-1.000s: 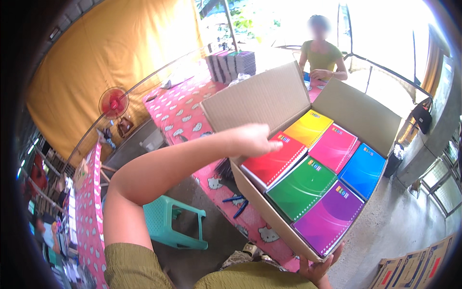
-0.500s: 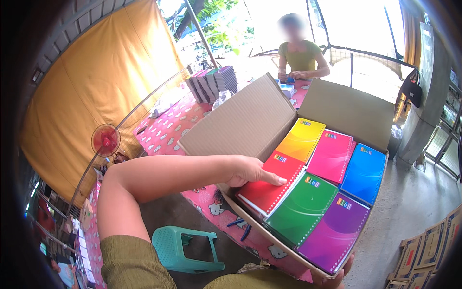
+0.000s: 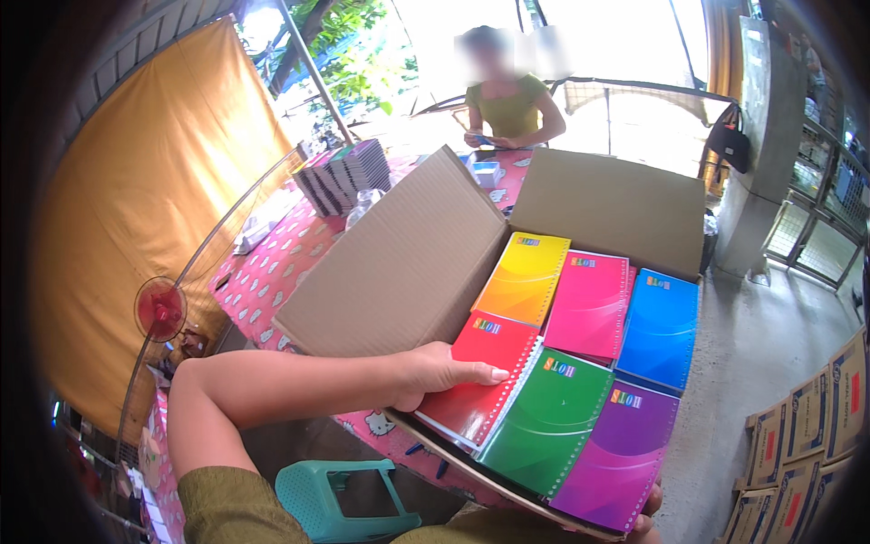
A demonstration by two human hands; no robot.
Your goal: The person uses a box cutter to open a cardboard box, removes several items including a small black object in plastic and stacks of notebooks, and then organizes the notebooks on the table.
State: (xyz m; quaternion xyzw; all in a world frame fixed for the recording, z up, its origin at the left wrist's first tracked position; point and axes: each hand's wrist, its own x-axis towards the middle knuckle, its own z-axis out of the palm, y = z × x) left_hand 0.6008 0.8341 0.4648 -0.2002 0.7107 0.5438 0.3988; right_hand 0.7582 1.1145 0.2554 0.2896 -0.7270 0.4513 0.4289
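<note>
An open cardboard box (image 3: 362,281) holds several stacks of spiral notebooks. Yellow (image 3: 524,276), pink (image 3: 589,313) and blue (image 3: 660,322) covers lie along the far row; red, green (image 3: 553,422) and purple (image 3: 621,453) lie nearer me. From the left, my left hand (image 3: 444,372) reaches over the box side, its thumb pressed flat across the red notebook (image 3: 485,363) and its other fingers hidden at that notebook's left edge. My right hand (image 3: 648,517) grips the box at its near right corner, mostly out of sight beneath it.
The box rests on a table with a pink patterned cloth (image 3: 263,272). Stacked notebooks (image 3: 340,177) stand at the far left. Across the table sits a person (image 3: 512,109) handling something small. A teal stool (image 3: 340,503), a red fan (image 3: 161,308) and piled cartons (image 3: 788,444) surround the table.
The view has swung right, so the room's background sits further left. My left thumb stays on the red notebook, and my right hand keeps its hold on the box corner.
</note>
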